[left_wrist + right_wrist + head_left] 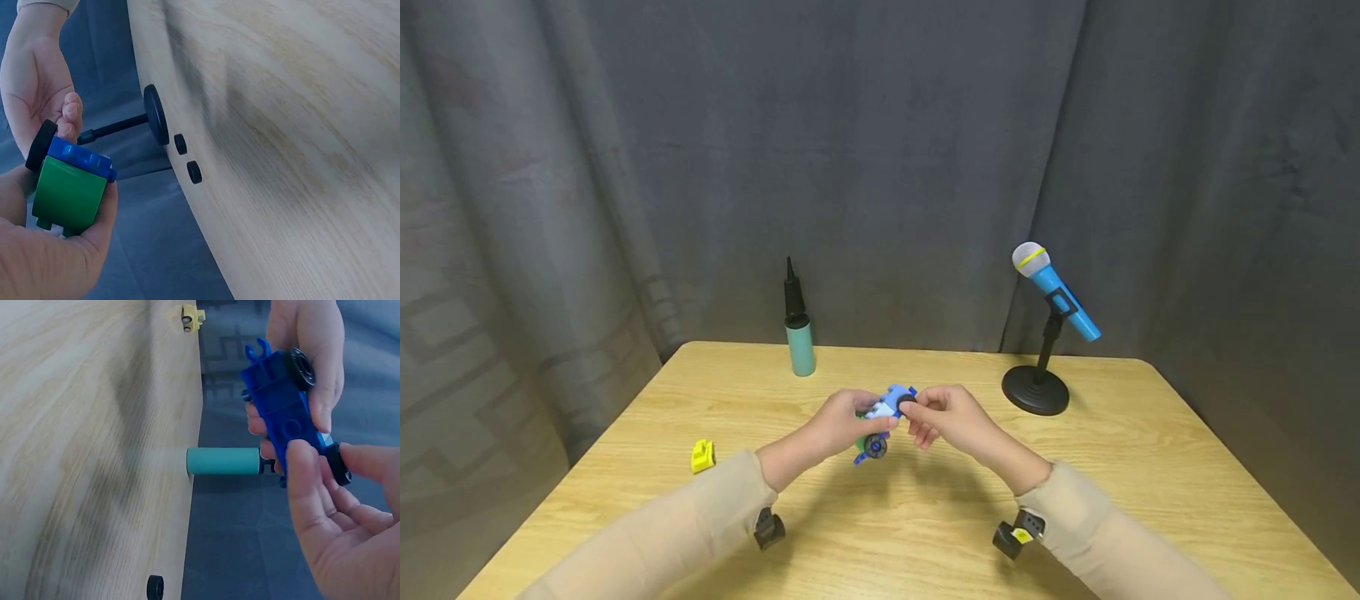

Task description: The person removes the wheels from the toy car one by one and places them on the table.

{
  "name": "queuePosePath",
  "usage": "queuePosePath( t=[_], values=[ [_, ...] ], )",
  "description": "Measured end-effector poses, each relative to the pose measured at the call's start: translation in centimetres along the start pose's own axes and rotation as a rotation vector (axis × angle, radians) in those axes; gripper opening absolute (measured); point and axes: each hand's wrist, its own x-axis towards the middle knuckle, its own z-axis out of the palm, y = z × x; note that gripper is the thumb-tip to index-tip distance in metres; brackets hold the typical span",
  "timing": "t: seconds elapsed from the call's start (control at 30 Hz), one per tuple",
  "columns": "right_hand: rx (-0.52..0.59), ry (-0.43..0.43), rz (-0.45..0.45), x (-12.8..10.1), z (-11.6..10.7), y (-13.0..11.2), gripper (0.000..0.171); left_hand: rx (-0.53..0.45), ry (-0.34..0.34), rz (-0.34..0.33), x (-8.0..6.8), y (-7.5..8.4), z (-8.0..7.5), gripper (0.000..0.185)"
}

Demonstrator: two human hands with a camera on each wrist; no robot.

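My left hand (835, 423) grips a toy block car (281, 406) above the middle of the table. The car has a blue base, a light-blue and white upper part, and a green block (69, 195) at one end. With thumb and fingers, my right hand (958, 421) pinches a black wheel (337, 465) against the car's side; whether it is fixed there I cannot tell. Another black wheel (301, 367) sits on the base near the hooked end. Two loose black wheels (194, 172) stand on the tabletop in the left wrist view.
On the wooden table (880, 533), a yellow toy piece (702, 456) lies at left. A teal hand pump (801, 346) with a black nozzle stands at the back. A blue microphone (1063, 300) on a black stand (1035, 390) is at back right. Grey curtains hang behind.
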Motion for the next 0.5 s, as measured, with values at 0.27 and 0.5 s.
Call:
queuePosePath(
  t=[0.27, 0.5],
  values=[
    [-0.085, 0.113, -0.108, -0.11, 0.28, -0.20, 0.025, 0.040, 0.016, 0.039, -0.14, 0.59, 0.03, 0.049],
    [-0.180, 0.145, -0.165, -0.08, 0.54, 0.04, 0.020, 0.082, 0.042, 0.060, -0.17, 0.50, 0.21, 0.049]
  ],
)
